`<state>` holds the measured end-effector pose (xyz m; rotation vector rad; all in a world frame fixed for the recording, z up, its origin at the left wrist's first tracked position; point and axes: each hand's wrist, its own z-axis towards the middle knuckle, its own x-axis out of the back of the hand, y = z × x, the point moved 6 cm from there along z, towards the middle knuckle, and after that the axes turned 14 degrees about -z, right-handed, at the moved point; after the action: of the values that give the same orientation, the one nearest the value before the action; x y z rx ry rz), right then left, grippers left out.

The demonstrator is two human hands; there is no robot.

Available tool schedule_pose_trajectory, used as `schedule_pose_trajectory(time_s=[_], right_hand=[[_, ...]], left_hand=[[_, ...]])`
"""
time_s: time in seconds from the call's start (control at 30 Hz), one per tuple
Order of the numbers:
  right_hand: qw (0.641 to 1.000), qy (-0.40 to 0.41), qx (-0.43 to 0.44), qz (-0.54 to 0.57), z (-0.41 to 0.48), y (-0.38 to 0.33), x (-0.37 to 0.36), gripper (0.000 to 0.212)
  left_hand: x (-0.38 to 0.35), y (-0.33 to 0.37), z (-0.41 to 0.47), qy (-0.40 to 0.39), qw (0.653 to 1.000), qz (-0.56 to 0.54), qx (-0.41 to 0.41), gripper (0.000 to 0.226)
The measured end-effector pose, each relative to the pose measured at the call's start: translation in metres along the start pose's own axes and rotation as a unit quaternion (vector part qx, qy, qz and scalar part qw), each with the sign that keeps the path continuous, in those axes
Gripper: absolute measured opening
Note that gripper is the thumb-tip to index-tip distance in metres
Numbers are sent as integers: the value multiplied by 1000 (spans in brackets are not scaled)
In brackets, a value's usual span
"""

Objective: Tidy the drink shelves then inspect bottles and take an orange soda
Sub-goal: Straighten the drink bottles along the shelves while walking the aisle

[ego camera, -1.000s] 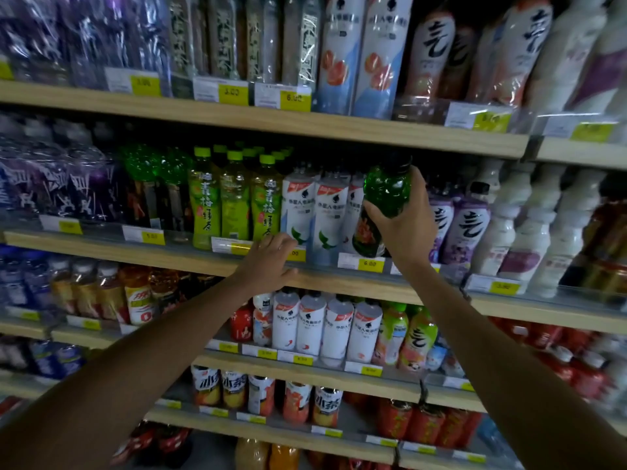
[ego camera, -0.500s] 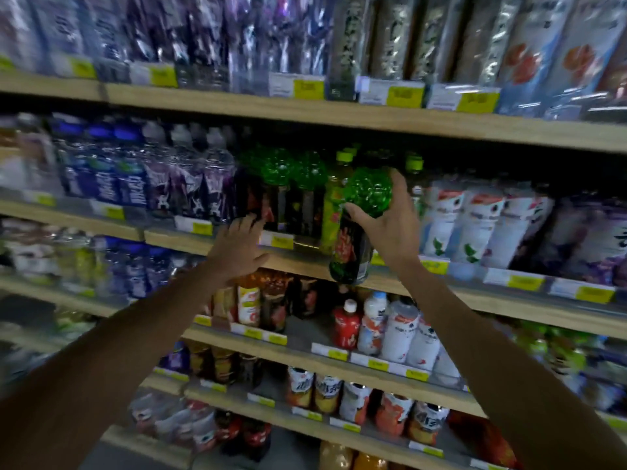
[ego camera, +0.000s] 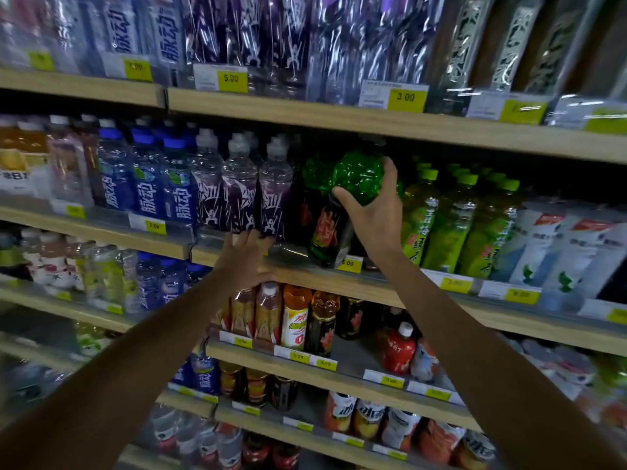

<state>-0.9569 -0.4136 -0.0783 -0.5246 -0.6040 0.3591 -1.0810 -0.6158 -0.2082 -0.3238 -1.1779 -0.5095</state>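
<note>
right grip (ego camera: 377,213) on green bottle (ego camera: 329,229), top tilted rightward

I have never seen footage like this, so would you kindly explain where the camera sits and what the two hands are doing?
There is no machine here: a person wears one wide-angle camera on the head, looking forward and down, so both bare arms reach in from the bottom of the picture. Ahead are drink shelves with yellow price tags. The right hand grips the green upper part of a dark-labelled bottle, tilted at the front of the middle shelf, between purple-labelled bottles and yellow-green tea bottles. The left hand lies open, fingers straight, on that shelf's front edge, holding nothing.
</note>
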Motion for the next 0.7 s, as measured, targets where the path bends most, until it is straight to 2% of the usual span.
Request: schedule_pose_trajectory(time_s=[0.17,0.43,0.7], right_hand=[[998,-20,-18,55,11,-9,-28,95],[998,-9,-22,51,16,-11,-67,96],[999,-38,-12,1,16,-10,-92,97]], left_hand=[[-6,-8,6,3,1000,-12,-21,85],[-5,-9,4,14,1000,5,-27,85],[-3,-8,2,16,1000,-5,-21,84]])
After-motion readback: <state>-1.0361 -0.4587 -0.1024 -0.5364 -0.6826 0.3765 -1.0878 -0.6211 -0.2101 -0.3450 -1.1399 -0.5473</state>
